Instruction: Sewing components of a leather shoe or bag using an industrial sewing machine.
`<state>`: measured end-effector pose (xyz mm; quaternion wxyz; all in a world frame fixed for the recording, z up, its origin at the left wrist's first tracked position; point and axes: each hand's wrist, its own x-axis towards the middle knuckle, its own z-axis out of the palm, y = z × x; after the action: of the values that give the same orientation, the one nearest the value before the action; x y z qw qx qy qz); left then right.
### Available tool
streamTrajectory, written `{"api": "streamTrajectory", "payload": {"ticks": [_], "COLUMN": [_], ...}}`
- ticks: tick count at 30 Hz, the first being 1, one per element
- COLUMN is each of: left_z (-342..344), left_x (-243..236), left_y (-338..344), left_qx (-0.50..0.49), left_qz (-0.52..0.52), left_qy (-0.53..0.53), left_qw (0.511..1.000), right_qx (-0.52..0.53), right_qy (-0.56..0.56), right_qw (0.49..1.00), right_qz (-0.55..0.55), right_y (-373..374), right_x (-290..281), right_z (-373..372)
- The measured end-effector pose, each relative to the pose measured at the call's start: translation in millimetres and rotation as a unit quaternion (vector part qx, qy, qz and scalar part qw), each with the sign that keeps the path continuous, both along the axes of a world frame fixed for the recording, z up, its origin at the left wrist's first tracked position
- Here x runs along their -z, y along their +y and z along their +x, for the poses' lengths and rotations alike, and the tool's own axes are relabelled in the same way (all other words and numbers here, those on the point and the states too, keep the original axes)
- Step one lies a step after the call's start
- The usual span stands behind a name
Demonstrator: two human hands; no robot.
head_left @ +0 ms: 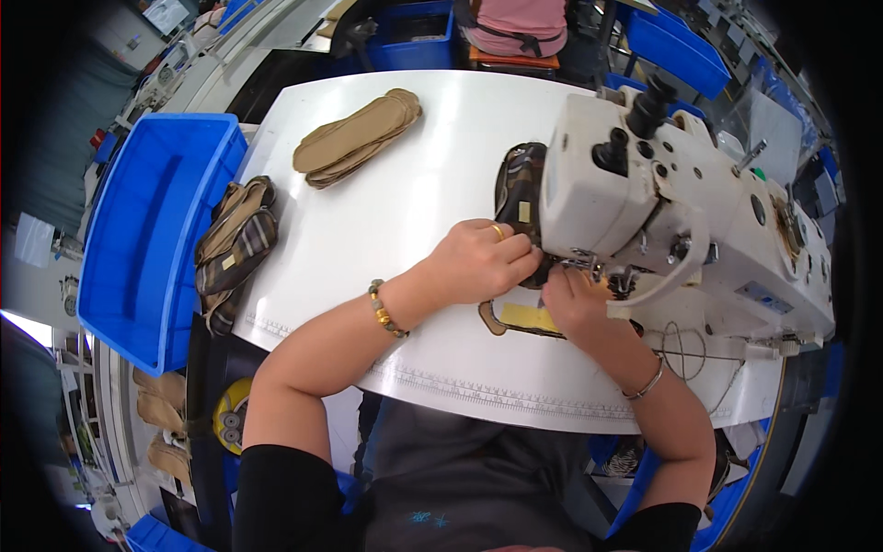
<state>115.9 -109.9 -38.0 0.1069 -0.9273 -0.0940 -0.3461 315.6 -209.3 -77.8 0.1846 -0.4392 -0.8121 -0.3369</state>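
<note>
A dark plaid fabric shoe upper (524, 189) with a small tan label lies against the left side of a white sewing machine's head (598, 175). My left hand (483, 262), with a ring and a beaded bracelet on it, is closed on the near end of this upper, fingers bent. Close beside the needle area, my right hand (578, 302) pinches the work's edge; its fingertips are partly hidden by the machine and the left hand. Below the hands, a tan strip with a dark edge (492, 318) curves beside a yellow patch (529, 318) on the machine bed.
Tan sole-shaped pieces (359, 138) lie stacked at the table's far left. More plaid uppers (237, 241) hang at the left edge, next to a blue bin (138, 248). Loose thread (682, 350) lies right of my right wrist. A person in pink (520, 26) sits beyond the table.
</note>
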Motion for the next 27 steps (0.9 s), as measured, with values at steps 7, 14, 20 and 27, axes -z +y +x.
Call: {"api": "streamTrajectory", "payload": {"ticks": [7, 14, 20, 27], "left_z": [5.9, -0.1, -7.1, 3.4], "left_x": [0.4, -29.4, -35.2, -32.5], "left_y": [-5.2, -3.5, -12.6, -18.1], "left_qx": [-0.015, 0.005, -0.004, -0.028], "left_qz": [-0.074, -0.221, -0.365, -0.35], "left_qy": [0.017, 0.073, 0.088, 0.092], "left_qw": [0.997, 0.972, 0.927, 0.932], "right_qx": [-0.028, -0.079, -0.053, -0.062], "right_qy": [0.04, 0.059, 0.144, 0.327], "right_qw": [0.995, 0.989, 0.964, 0.922], "right_qz": [-0.09, -0.11, -0.216, -0.199], "right_y": [-1.7, -7.3, -5.4, -14.4], "right_x": [-13.3, -27.6, -21.1, -22.4], "right_z": [3.5, 10.6, 14.5, 1.3]}}
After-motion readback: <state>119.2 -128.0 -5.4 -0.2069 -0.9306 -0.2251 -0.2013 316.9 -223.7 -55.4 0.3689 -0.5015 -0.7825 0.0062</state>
